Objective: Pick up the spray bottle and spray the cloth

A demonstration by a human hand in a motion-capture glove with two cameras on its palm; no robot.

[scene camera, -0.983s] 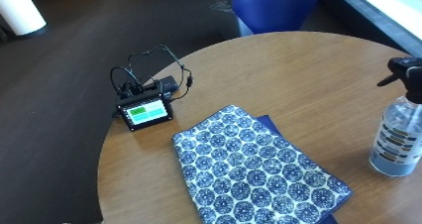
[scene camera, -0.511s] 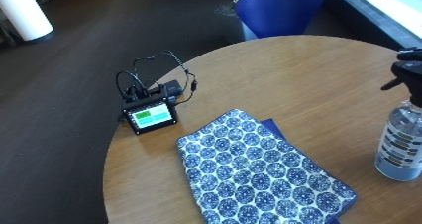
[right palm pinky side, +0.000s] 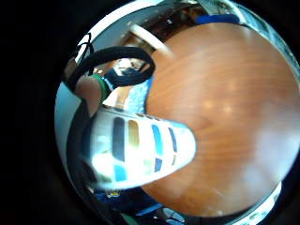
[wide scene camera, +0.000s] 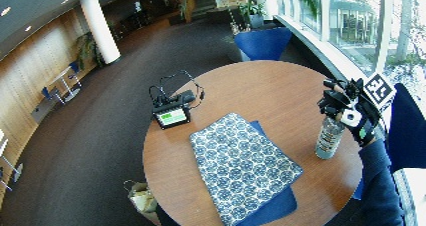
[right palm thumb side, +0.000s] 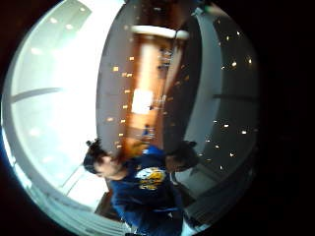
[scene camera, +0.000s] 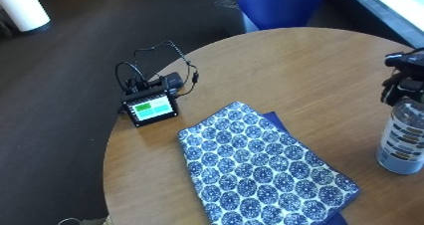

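Gloved hand (wide scene camera: 347,112) up at the top of the bottle (wide scene camera: 328,137), fingers curled round its head. Bottle upright on the table (wide scene camera: 279,88), near the edge. Patterned cloth (wide scene camera: 241,164) flat mid-table; small screen (wide scene camera: 172,117) beyond.

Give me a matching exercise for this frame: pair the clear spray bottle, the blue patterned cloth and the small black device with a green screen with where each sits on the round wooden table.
Things:
1. clear spray bottle
2. blue patterned cloth
3. small black device with a green screen

Places:
A. flat across the table's middle
B. at the table's edge, cables coiled behind it
C. upright beside the cloth, under the black-gloved right hand

Pairs: 1-C, 2-A, 3-B
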